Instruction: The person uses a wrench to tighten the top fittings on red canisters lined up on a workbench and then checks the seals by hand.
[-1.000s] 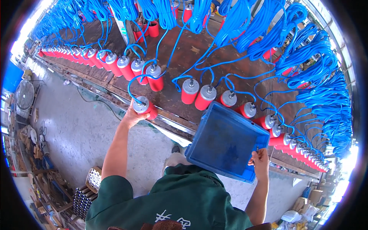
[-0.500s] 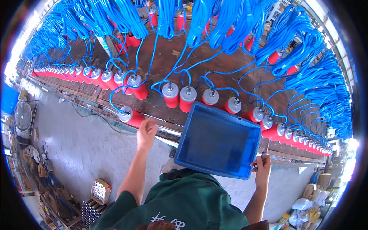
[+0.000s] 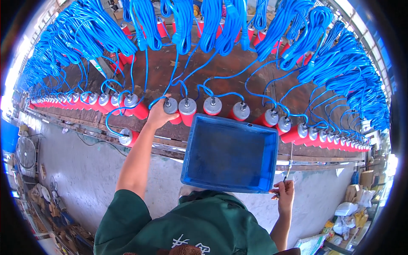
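Bench (image 3: pixel 159 70): left fingers (image 3: pixel 171 117) on another cylinder (image 3: pixel 171 105)

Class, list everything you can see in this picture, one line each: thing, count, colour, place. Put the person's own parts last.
Red cylinder: one, red with grey top, in the left hand
Other cylinders: too many to count, red, mostly in rows on the table
Blue tray: one, in front of the body
Slim tool: one, type unclear, in the right hand
Cable bundles: many, blue, across the top
Table: one, brown, behind the tray
Caged fan: one, grey, far left
Bags: several, white, lower right
Floor: grey, below the table
Shirt: one, green, bottom centre
Hands: two, left and right
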### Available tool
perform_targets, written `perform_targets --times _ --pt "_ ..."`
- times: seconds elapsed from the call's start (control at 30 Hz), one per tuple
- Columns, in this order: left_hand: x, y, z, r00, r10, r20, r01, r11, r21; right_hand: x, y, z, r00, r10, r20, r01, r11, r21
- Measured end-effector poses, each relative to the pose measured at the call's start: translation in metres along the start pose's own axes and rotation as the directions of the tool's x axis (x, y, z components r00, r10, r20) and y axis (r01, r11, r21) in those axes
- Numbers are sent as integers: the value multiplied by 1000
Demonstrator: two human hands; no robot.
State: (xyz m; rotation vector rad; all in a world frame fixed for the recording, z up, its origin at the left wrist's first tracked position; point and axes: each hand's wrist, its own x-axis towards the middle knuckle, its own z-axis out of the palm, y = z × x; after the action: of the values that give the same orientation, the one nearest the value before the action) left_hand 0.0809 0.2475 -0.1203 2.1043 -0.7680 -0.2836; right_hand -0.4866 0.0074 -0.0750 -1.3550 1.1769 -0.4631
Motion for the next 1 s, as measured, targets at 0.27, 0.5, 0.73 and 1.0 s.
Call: perform_targets --times 0.27,0.5,0.73,1.0 --pt "-50 8 36 941 -42 -335 87 989 122 10 1 9 1000 -25 8 25 1000 -1" --pt "-50 18 44 884 -100 -457 164 981 103 39 4 15 995 -37 92 47 994 -103" --pt "-47 42 11 802 -99 -590 101 994 -30 51 3 15 995 14 101 -2 993 -118" --pt "-91 102 -48 784 -149 -602 -160 889 -429 47 -12 19 992 11 127 -3 998 -66"
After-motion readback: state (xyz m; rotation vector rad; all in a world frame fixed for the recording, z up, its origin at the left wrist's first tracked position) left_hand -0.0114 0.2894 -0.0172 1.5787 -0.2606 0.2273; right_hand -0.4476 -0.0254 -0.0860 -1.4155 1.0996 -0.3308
